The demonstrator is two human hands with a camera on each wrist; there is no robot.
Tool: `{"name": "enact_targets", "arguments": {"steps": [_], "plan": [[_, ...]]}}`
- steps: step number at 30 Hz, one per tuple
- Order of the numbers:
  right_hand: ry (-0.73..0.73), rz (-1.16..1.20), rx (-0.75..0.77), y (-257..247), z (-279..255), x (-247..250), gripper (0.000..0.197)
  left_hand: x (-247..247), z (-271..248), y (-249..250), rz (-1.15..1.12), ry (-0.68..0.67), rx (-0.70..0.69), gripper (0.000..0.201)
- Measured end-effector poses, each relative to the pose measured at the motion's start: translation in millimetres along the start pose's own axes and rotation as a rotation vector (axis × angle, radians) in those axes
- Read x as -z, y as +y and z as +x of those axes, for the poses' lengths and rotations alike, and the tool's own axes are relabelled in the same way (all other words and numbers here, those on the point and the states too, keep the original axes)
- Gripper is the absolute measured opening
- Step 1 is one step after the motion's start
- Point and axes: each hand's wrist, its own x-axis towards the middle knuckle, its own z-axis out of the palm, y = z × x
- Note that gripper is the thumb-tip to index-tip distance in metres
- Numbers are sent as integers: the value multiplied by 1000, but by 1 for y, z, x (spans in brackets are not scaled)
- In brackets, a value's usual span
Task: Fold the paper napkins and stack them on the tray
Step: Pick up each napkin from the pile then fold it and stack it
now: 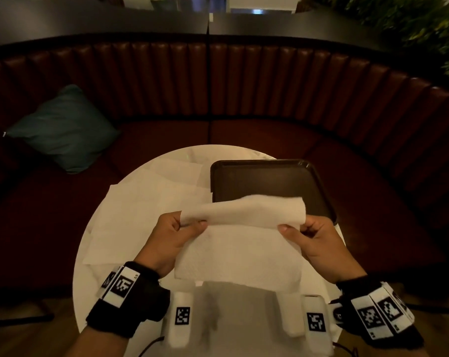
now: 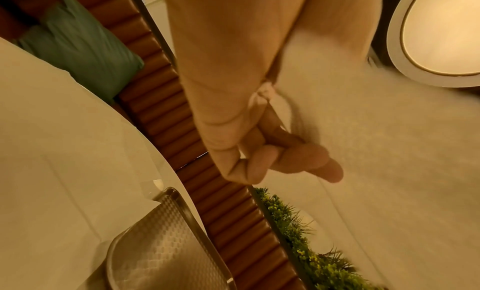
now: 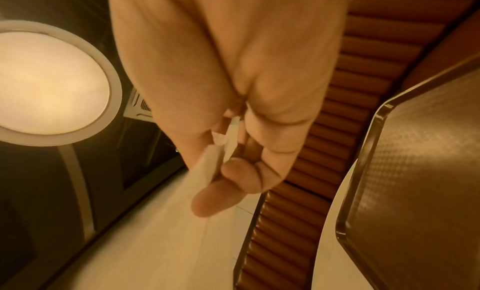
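both hands hold one napkin above the table, lower centre of the head view.

my left hand (image 1: 170, 238) pinches the napkin (image 1: 240, 243) at its left edge, thumb on top, fingers (image 2: 298, 157) curled under the sheet. my right hand (image 1: 318, 240) pinches the right edge between thumb (image 3: 218, 194) and curled fingers. the far part of the sheet curls over between the two grips; the rest hangs toward me. the tray (image 1: 269, 179) sits just beyond the napkin, centre right, on the round white table (image 1: 89, 253). more flat napkins (image 1: 141, 212) lie on the table left of the tray. a teal cushion (image 1: 63, 130) rests on the bench (image 1: 269, 81), centre left.
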Motion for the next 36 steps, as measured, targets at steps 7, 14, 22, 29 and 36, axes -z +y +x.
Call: {"name": "enact_targets", "arguments": {"steps": [7,14,22,29,36], "plan": [[-43,-25,147,-5,-8,8,44,0,2,2,-46,-53,17,17],[-121,22,148,-10,-15,20,31,-4,-2,5,-67,-105,19,17],[-119,-25,114,-13,-26,25,34,-3,1,3,-184,-186,78,11],[-85,-76,102,-11,-36,37,12,-9,5,4,-89,-131,104,17],[248,-71,-75,18,-71,43,19,-38,11,-10,164,-225,44,12]]}}
